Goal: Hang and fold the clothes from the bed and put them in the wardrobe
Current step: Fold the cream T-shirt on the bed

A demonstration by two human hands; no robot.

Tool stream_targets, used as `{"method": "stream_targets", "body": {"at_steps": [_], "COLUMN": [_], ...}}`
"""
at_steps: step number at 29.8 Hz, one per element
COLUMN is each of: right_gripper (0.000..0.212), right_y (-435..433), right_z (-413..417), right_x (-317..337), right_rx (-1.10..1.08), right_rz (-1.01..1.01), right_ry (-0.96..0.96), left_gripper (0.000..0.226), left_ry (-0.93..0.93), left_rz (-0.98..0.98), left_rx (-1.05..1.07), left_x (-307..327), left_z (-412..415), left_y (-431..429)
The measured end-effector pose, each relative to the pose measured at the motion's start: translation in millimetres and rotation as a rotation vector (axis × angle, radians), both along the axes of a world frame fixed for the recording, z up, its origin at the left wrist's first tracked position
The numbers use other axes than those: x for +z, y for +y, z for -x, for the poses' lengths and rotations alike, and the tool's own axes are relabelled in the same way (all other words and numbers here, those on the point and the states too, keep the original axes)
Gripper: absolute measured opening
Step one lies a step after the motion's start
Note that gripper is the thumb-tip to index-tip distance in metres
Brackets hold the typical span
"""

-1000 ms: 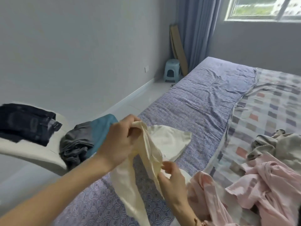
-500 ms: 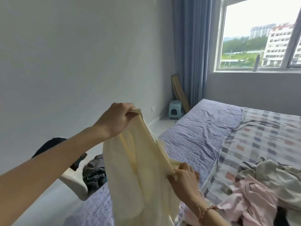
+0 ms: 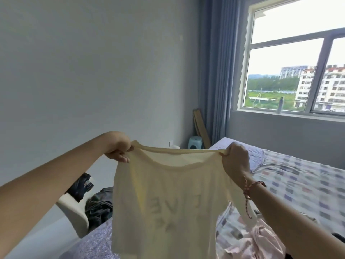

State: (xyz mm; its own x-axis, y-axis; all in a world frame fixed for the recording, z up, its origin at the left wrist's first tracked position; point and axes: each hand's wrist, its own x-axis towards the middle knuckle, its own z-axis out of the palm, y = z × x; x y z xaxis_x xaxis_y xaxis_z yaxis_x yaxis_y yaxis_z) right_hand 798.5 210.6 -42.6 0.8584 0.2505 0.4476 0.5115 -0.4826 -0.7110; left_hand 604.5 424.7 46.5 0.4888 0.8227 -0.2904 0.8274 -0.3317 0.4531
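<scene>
A cream T-shirt [image 3: 168,199] hangs spread out in front of me, with faint mirrored lettering showing through the cloth. My left hand [image 3: 118,146] grips its left shoulder and my right hand [image 3: 235,161] grips its right shoulder, pulling the neckline taut. Under the shirt lies the bed [image 3: 298,180] with a purple sheet and a checked blanket. A pink garment [image 3: 255,242] lies crumpled on the bed at the lower right.
A white chair [image 3: 74,212] left of the bed carries dark jeans [image 3: 81,186] and a grey-teal heap of clothes [image 3: 99,204]. A small blue stool [image 3: 195,143] and a board stand in the far corner by the curtain [image 3: 214,71]. A bottle [image 3: 279,105] stands on the windowsill.
Both hands have lifted and moved apart, opening the bunched shirt into a flat spread held by its shoulders. The view has tilted up toward the window.
</scene>
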Motion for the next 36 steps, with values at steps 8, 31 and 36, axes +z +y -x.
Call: {"method": "stream_targets", "body": {"at_steps": [8, 31, 36], "right_gripper": [0.028, 0.018, 0.017], "right_y": [-18, -37, -19], "right_z": [-4, -41, -31], "right_x": [20, 32, 57], "right_rx": [-0.067, 0.381, 0.711], "right_rz": [-0.130, -0.290, -0.403], "right_ry": [0.299, 0.597, 0.686], "left_gripper": [0.024, 0.018, 0.020], "left_ry": [-0.655, -0.940, -1.060], "left_rz": [0.143, 0.251, 0.664], "left_rx": [0.125, -0.243, -0.401], "left_x": [-10, -17, -6], "left_z": [-16, -5, 5], "left_y": [-46, -13, 9]}}
